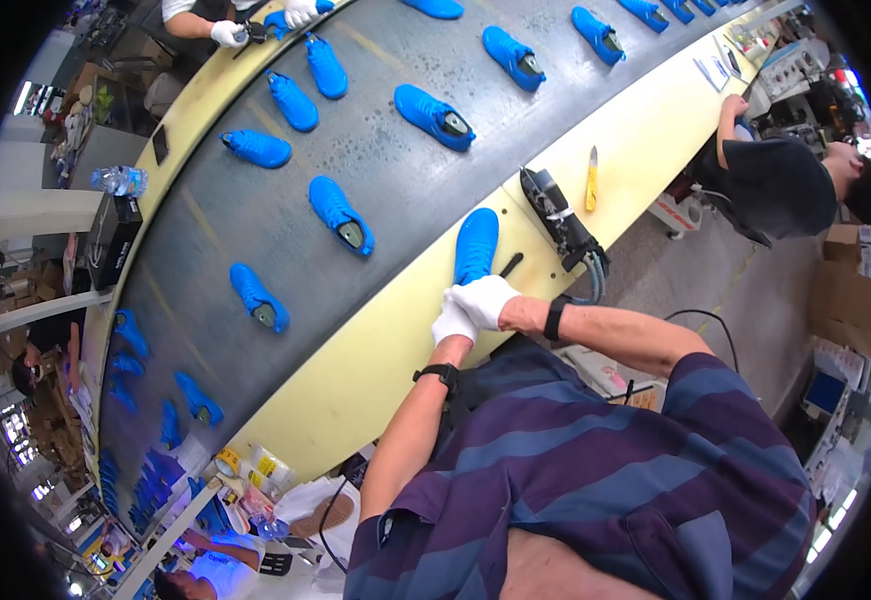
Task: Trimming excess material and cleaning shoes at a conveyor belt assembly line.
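**Holding a blue shoe at the belt edge**

Running diagonally, the grey conveyor belt (395,190) carries many blue shoes well apart from each other. A cream side ledge (385,350) borders it. On the ledge: a black power tool (560,222) with hose, a yellow knife (591,178) just beyond it. The near blue shoe (476,245) straddles belt and ledge. The gloved right hand (485,298) and gloved left hand (452,323) are pressed together at its heel end; fingers curled, but can't tell if they're clamped on it. A black pen-like stick (510,264) lies just beside the shoe.
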`<state>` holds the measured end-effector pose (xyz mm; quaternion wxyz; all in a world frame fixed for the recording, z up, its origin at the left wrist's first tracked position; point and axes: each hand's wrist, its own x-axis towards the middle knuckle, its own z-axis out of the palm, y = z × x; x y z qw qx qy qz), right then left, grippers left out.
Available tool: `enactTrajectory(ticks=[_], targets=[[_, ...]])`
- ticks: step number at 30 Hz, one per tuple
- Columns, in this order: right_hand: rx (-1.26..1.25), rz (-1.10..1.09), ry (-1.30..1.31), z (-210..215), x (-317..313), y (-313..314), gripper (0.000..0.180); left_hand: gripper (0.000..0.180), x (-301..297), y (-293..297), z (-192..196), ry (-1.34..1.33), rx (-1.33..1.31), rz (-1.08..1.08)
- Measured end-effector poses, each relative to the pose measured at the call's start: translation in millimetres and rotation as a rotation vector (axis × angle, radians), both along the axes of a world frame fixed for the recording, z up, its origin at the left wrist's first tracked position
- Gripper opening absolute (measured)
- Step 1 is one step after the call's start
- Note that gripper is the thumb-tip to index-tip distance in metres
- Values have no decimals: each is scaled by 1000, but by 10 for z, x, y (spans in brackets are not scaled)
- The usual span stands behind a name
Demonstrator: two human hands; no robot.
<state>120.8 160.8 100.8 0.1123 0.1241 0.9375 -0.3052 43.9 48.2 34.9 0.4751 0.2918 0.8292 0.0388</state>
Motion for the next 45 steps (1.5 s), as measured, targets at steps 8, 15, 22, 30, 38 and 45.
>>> enactTrajectory(ticks=[8, 15, 22, 30, 38, 45], targets=[[-171, -497, -179, 129, 456, 193, 31, 67, -357, -250, 130, -449, 308, 124], [-373, -722, -339, -600, 258, -32, 40, 69, -401, -45, -243, -430, 221, 544], [-708, -615, -309, 424, 452, 259, 41, 82, -257, 155, 942, -1308, 145, 904], [48, -766, 261, 494, 704, 1228, 23, 58, -254, 387, 1256, -1468, 181, 1260], [-31, -800, 125, -124, 541, 1978, 50, 54, -113, 755, 1329, -1414, 170, 1304], [-332, -845, 104, 930, 903, 1529, 39, 40, -54, 960, 1297, -1407, 249, 1335]])
